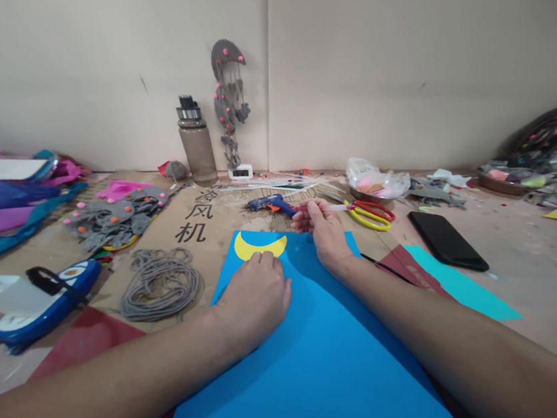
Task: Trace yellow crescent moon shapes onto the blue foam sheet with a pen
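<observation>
A large bright blue foam sheet point(323, 338) lies nearest on a littered brown cardboard-covered worktop point(543, 286). The left hand point(258, 295) rests flat and unclenched on the sheet, its fingertips on a yellow paper crescent point(257, 243) at the sheet's far end. Just beyond the sheet, the right hand point(324, 230) pinches a thin translucent stick point(341, 207) beside a blue glue gun point(270, 204). Left of the sheet, black printed characters point(198, 219) read "风机". Plain beige wall panels point(392, 55) stand behind.

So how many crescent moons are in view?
2. A yellow crescent lies on the blue sheet, touched by the left hand; a grey moon with pink dots hangs against the back wall. The cluttered piles at the sides may hide more.
</observation>
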`<action>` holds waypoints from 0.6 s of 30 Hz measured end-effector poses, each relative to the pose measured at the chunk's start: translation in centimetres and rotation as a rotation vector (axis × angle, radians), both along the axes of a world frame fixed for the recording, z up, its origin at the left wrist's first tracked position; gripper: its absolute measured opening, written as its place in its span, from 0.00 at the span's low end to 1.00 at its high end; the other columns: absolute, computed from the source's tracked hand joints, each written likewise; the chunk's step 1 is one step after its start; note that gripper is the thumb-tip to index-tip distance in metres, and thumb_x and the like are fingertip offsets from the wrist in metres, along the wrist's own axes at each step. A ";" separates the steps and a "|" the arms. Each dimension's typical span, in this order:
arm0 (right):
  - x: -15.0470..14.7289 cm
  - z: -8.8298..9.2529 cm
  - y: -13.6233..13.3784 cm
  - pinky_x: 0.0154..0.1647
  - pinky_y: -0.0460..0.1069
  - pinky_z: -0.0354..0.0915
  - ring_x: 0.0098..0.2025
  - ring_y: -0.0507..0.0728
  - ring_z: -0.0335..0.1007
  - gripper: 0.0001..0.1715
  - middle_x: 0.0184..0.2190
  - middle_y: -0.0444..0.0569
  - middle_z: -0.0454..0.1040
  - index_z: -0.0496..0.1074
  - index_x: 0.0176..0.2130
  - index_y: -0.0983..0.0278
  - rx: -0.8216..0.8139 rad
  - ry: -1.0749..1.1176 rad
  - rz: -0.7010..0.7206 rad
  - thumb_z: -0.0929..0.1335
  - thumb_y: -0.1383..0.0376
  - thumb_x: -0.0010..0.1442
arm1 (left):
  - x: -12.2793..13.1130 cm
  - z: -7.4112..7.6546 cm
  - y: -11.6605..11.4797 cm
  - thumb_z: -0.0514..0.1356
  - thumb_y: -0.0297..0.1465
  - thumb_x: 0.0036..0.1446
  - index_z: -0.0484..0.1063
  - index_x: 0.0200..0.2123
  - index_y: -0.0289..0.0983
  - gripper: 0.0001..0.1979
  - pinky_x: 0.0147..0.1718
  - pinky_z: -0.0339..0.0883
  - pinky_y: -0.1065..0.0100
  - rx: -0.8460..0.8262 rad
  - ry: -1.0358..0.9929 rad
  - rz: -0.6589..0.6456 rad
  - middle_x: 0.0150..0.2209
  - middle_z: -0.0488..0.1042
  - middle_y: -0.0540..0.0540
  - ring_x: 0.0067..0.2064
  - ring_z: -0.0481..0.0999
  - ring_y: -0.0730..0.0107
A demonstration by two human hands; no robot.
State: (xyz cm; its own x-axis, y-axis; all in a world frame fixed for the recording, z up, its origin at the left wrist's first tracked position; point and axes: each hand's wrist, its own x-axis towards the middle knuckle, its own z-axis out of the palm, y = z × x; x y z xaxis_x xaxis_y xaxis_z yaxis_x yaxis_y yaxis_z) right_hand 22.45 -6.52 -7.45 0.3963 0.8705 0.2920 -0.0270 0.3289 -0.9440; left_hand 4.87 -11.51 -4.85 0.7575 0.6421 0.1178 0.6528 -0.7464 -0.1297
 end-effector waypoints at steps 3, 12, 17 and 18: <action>0.0 0.0 0.0 0.27 0.47 0.66 0.24 0.52 0.71 0.13 0.24 0.43 0.73 0.66 0.36 0.60 -0.004 0.019 -0.009 0.62 0.53 0.64 | 0.0 0.0 -0.1 0.49 0.33 0.66 0.75 0.44 0.29 0.18 0.44 0.69 0.54 -0.001 0.003 0.018 0.44 0.75 0.33 0.45 0.74 0.50; -0.1 0.1 0.1 0.26 0.47 0.66 0.23 0.51 0.70 0.15 0.23 0.41 0.72 0.65 0.36 0.60 -0.022 0.084 0.005 0.64 0.51 0.62 | 0.1 0.5 0.0 0.47 0.35 0.67 0.72 0.49 0.26 0.21 0.48 0.67 0.54 -0.053 0.020 0.063 0.47 0.73 0.32 0.50 0.71 0.49; -0.2 0.3 0.0 0.25 0.46 0.66 0.23 0.51 0.70 0.12 0.22 0.41 0.72 0.65 0.35 0.60 -0.029 0.095 -0.008 0.63 0.54 0.63 | 0.0 0.5 -0.2 0.47 0.35 0.67 0.72 0.49 0.26 0.21 0.48 0.67 0.53 -0.067 0.014 0.076 0.47 0.73 0.31 0.50 0.71 0.48; -0.2 0.3 0.0 0.25 0.46 0.66 0.23 0.51 0.70 0.12 0.23 0.41 0.72 0.65 0.35 0.60 -0.028 0.096 -0.010 0.63 0.54 0.63 | 0.0 0.5 -0.2 0.48 0.35 0.67 0.72 0.49 0.26 0.21 0.48 0.67 0.53 -0.061 0.012 0.076 0.47 0.73 0.31 0.50 0.71 0.48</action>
State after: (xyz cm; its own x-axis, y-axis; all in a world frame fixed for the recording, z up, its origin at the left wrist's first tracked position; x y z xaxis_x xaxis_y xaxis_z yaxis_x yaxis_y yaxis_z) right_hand 22.27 -6.48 -7.12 0.4296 0.8738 0.2277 -0.1149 0.3030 -0.9460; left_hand 4.89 -11.76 -4.39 0.7078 0.7032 0.0674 0.7062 -0.7018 -0.0936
